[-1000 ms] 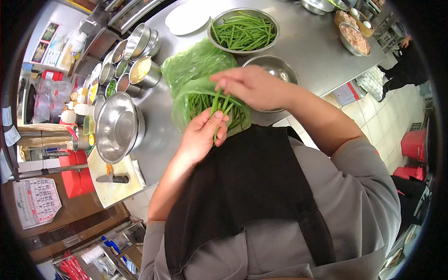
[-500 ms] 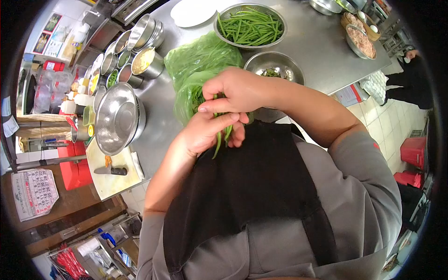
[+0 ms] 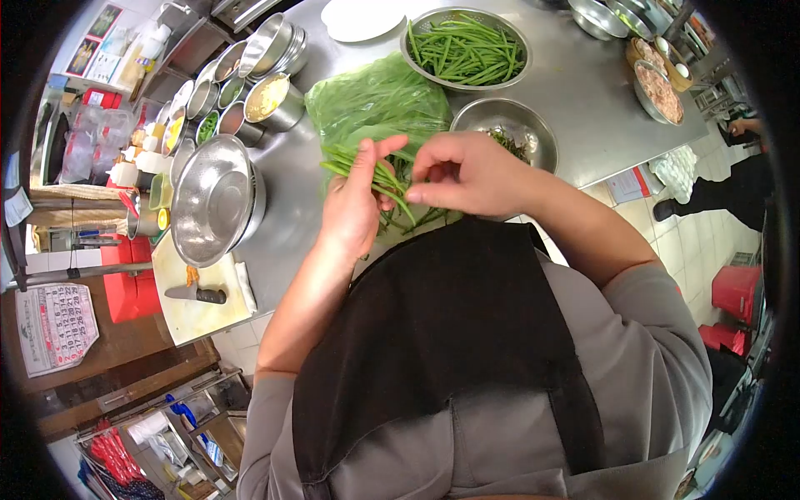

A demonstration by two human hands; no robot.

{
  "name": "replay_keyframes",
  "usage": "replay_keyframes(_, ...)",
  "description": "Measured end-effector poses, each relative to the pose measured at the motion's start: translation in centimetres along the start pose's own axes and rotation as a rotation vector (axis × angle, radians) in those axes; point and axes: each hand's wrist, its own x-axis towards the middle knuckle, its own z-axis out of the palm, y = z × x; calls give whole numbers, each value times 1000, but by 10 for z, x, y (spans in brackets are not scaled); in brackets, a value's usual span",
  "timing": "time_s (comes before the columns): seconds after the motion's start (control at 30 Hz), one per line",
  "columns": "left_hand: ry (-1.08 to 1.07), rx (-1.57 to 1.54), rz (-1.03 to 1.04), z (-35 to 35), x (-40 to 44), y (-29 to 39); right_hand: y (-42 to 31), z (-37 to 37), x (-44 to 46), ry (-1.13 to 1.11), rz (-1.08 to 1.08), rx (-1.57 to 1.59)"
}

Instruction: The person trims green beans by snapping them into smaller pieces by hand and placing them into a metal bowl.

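Beans (image 3: 385, 176), long, slender and green, in a person's bare left hand (image 3: 354, 207)

The left hand grasps a small bundle over a crumpled, translucent green plastic bag (image 3: 375, 100) on a grey stainless-steel counter (image 3: 583, 100). The bare right hand (image 3: 482, 171) curls its thumb and forefinger at the beans' ends; whether it pinches one, I cannot tell. Beyond sits a round, perforated steel colander (image 3: 454, 84) full of green beans.

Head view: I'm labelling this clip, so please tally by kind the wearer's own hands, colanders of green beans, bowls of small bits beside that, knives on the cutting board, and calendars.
Wearer's left hand and right hand: 2
Colander of green beans: 1
Bowl of small bits: 1
Knife on the cutting board: 1
Calendar: 1
Total: 6
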Motion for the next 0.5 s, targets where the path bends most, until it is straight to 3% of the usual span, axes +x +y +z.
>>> replay_keyframes(0.13,102,90,35,16,-2,1,8,14,3,74,4,72)
replay_keyframes(0.23,52,99,15,7,-3,1,7,13,4,113,-63,-33)
replay_keyframes(0.5,98,97,60,13,-12,2,-1,2,5,-61,-128,-255)
